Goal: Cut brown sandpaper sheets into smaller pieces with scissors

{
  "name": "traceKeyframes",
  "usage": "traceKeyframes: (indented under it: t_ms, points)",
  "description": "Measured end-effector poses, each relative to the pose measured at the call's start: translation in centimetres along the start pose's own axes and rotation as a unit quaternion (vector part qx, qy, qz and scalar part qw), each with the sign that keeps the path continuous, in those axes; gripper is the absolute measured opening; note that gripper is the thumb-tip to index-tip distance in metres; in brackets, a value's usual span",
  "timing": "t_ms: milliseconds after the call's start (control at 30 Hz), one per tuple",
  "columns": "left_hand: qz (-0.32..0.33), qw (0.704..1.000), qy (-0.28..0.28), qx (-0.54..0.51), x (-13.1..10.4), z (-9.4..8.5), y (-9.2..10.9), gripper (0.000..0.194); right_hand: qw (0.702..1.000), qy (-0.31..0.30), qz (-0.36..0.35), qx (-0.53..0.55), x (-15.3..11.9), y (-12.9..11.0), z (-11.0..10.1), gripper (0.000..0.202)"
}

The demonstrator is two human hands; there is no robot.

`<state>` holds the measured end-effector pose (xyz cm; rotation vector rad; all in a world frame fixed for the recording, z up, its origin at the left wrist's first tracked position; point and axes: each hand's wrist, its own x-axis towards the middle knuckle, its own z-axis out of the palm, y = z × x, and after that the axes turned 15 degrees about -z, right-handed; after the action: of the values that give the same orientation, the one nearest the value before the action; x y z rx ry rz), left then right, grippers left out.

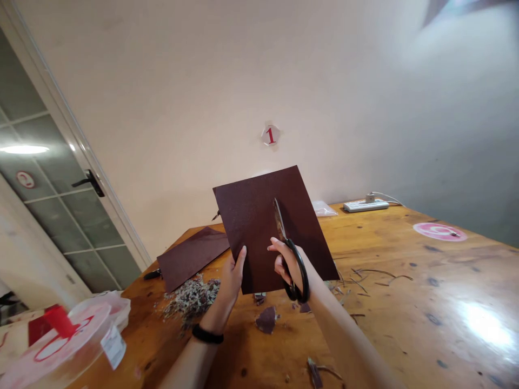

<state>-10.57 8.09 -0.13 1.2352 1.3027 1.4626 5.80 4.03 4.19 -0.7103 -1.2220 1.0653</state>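
A dark brown rectangular sheet (259,216) is held up, tilted, above the wooden table. My left hand (234,273) grips its lower left edge, thumb on the near face. In front of the sheet, my right hand (290,265) has its fingers in the black handles of a pair of scissors (279,219). The blades look closed and point up across the face of the sheet. A second brown sheet (192,256) lies on the table at the left, beside a pile of dried plant bits (194,297).
Brown scraps (266,320) and thin twigs (381,275) lie on the table (389,340). A white power strip (365,205) sits at the back right, near a pink round sticker (440,232). A pinkish plastic container (77,340) stands at the lower left.
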Motion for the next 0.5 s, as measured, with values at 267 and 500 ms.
traceKeyframes:
  t_ms: [267,500]
  points:
    - [-0.021,0.999,-0.004,-0.044,0.9,-0.4,-1.0,0.058,0.999,0.028,-0.013,0.036,0.7,0.6,-1.4,0.055]
    - [-0.006,0.999,0.032,-0.022,1.3,-0.7,-1.3,0.054,0.996,0.050,-0.010,0.069,0.9,-0.1,-2.4,0.055]
